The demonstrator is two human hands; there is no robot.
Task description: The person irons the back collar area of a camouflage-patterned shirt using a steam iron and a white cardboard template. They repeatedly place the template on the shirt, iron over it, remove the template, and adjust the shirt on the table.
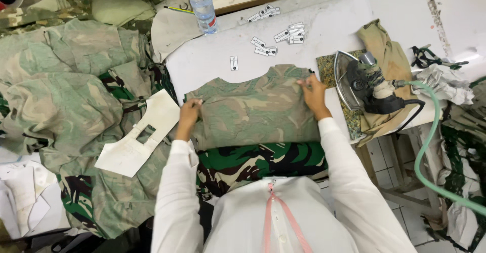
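A: We have the faded camouflage piece spread flat on the white board, right in front of us.

B: And our hands? We see the left hand at the piece's left edge, fingers curled narrow and pinching the cloth there.

A: Yes, and the right hand sits on the piece's upper right corner, fingers bent close together, pressing or gripping the edge. We cannot tell which.

B: Just right of the piece stands the iron, tipped on its side on a stained cloth, with a green hose running off it.

A: Beyond the piece, small white labels lie scattered on the board, and a water bottle stands past those.

B: Left of the piece we have a white paper template lying on a heap of camouflage fabric. A darker camouflage cloth lies between the piece and our body.
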